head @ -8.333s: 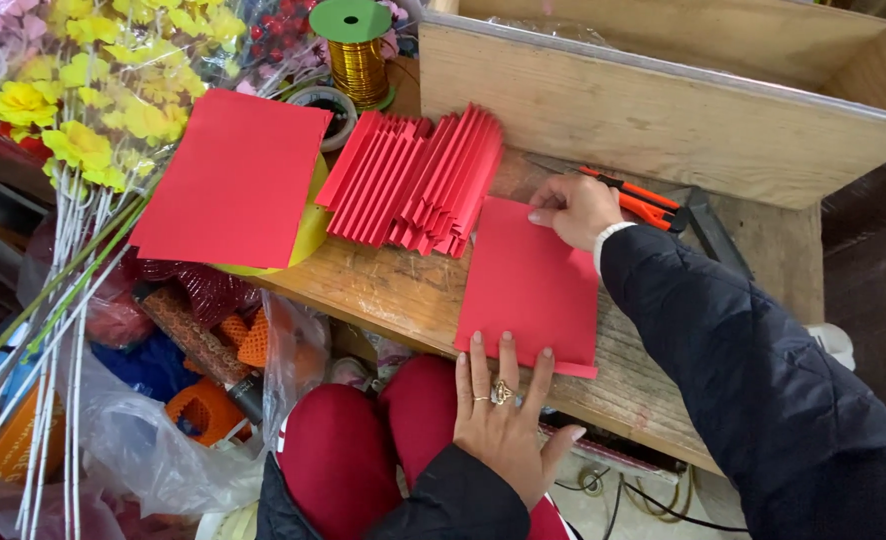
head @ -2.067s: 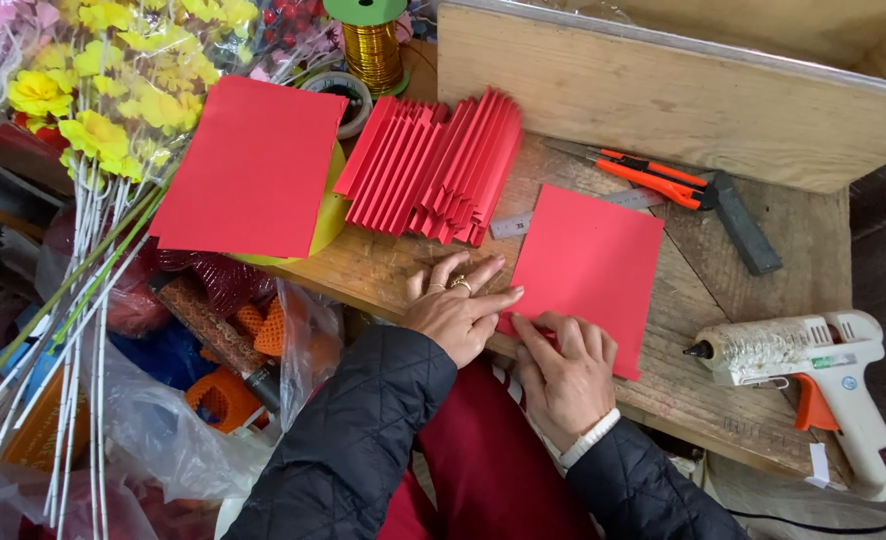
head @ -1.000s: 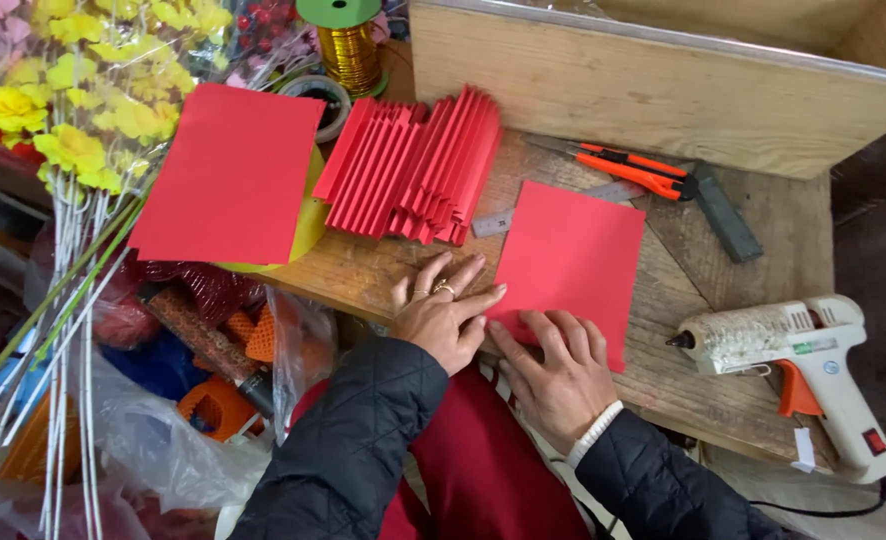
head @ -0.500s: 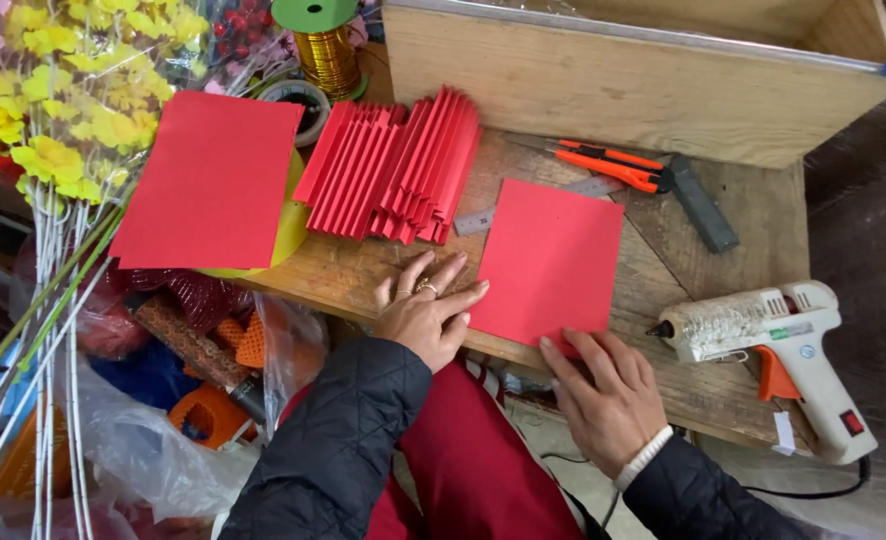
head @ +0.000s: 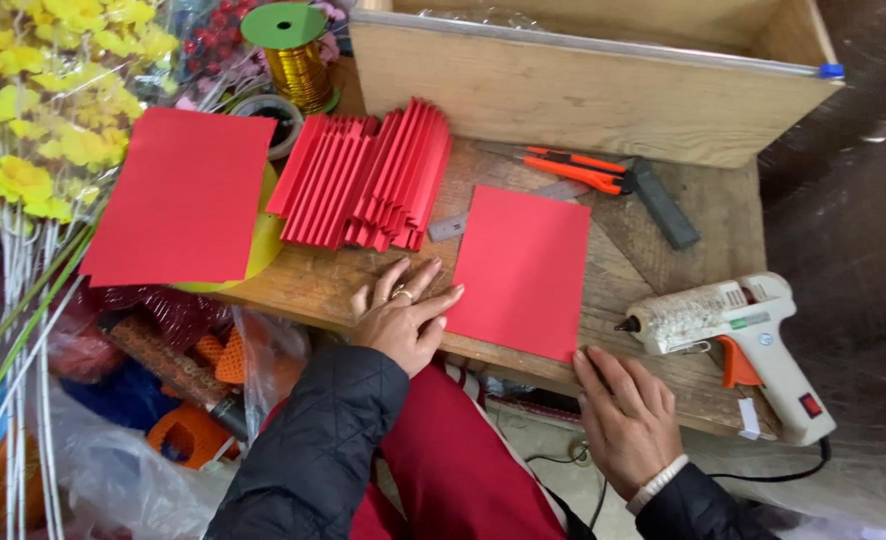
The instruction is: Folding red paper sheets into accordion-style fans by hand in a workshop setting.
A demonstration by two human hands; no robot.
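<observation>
I see red paper sheet [head: 521, 270] flat on wooden table [head: 653, 260], near front edge. Left hand [head: 400, 318] open, palm down, fingertips at sheet's left edge, likely touching. Right hand [head: 625, 420] open, empty, at table front below sheet's lower right corner. Glue gun [head: 738, 340] just right of it. Stack of pleated red paper [head: 363, 178] behind left hand. Orange cutter [head: 603, 178] behind sheet.

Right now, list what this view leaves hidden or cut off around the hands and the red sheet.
- Wooden box: inside hidden by its front wall.
- Yellow thing: mostly covered by the red paper stack.
- Glue gun: its cord runs under the bench.
- Left hand, right hand: palms face down, undersides unseen.
- Red sheet: underside hidden.
</observation>
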